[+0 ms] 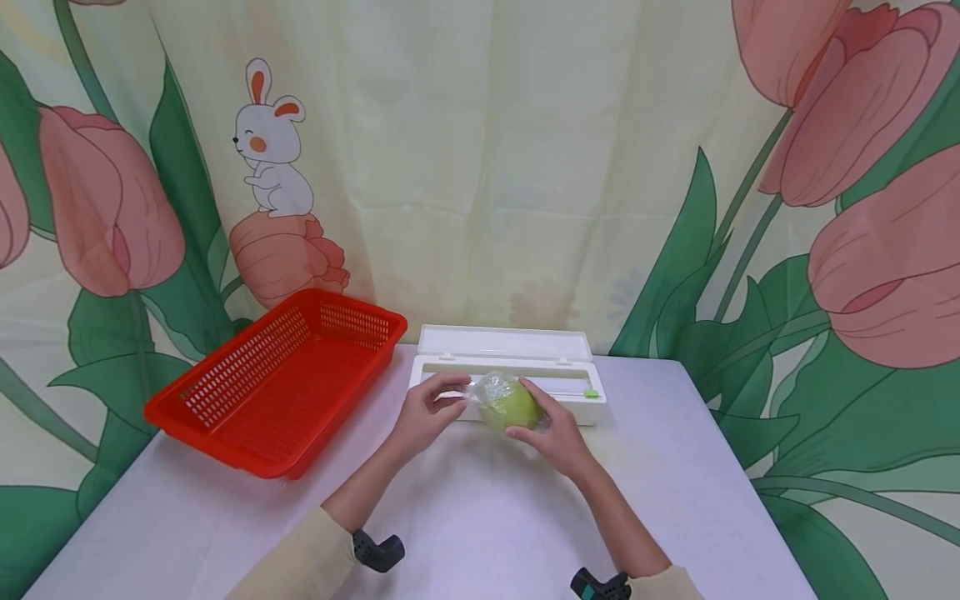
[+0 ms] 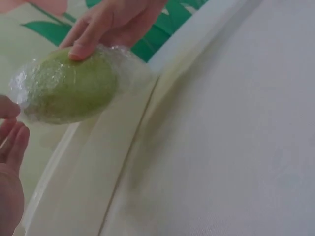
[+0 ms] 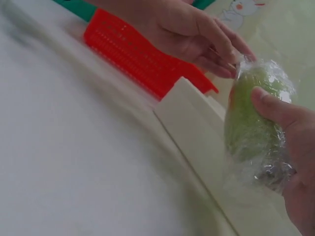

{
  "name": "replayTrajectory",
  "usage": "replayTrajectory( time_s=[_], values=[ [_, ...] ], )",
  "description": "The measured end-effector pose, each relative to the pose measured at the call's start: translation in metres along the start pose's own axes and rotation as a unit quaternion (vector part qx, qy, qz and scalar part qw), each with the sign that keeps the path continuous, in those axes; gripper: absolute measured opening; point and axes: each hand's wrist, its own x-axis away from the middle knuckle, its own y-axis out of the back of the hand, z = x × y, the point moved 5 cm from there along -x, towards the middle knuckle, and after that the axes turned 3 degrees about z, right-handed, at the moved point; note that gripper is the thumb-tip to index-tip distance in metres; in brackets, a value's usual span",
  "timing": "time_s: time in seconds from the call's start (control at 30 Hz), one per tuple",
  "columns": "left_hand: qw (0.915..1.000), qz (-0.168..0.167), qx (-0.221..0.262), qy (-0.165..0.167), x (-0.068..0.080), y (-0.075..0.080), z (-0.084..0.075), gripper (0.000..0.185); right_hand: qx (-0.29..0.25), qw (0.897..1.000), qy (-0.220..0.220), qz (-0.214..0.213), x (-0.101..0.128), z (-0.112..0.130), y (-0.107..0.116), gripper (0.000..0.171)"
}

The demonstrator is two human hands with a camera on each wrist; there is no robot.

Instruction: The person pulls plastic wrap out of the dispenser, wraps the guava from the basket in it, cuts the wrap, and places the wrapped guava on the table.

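Note:
A green mango-like fruit (image 1: 512, 407), wrapped in clear cling film (image 2: 129, 66), is held up over the front of a white cling film dispenser box (image 1: 581, 410). My right hand (image 1: 557, 431) grips the fruit from the right, its thumb lying across the near side. On the other side my left hand (image 1: 425, 411) pinches the gathered end of the film between thumb and fingertips. In the right wrist view the film hugs the fruit (image 3: 248, 115) closely and bunches loosely at its lower end. The dispenser's lid (image 1: 504, 342) stands raised at the back.
A red plastic basket (image 1: 300, 454) with slotted sides stands to the left of the dispenser. A small green slider (image 1: 591, 393) sits at the dispenser's right end. White cloth covers the table (image 1: 480, 533), and a printed curtain (image 1: 480, 167) hangs behind it.

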Motion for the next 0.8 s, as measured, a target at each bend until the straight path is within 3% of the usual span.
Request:
replayTrajectory(
  time_s=[0.17, 0.3, 0.47, 0.57, 0.8],
  values=[
    [0.9983, -0.048, -0.033, 0.009, 0.001, 0.006, 0.001, 0.02, -0.008, 1.0, -0.001, 0.014, 0.0, 0.003, -0.001, 0.078],
    [0.9968, -0.064, -0.047, 0.005, 0.002, 0.006, -0.001, 0.015, 0.016, 1.0, 0.009, 0.021, 0.0, 0.007, -0.004, 0.08],
    [0.9951, -0.052, -0.07, -0.047, 0.004, -0.004, -0.008, 0.018, 0.033, 0.999, 0.026, 0.008, 0.001, 0.011, -0.005, 0.081],
    [0.996, -0.032, -0.064, -0.053, 0.004, -0.011, -0.011, 0.023, 0.035, 0.999, 0.039, -0.006, 0.001, 0.013, -0.006, 0.08],
    [0.9986, 0.02, -0.035, 0.033, -0.003, -0.024, -0.01, 0.057, 0.036, 0.996, 0.083, -0.011, 0.001, 0.024, -0.013, 0.08]
  ],
)
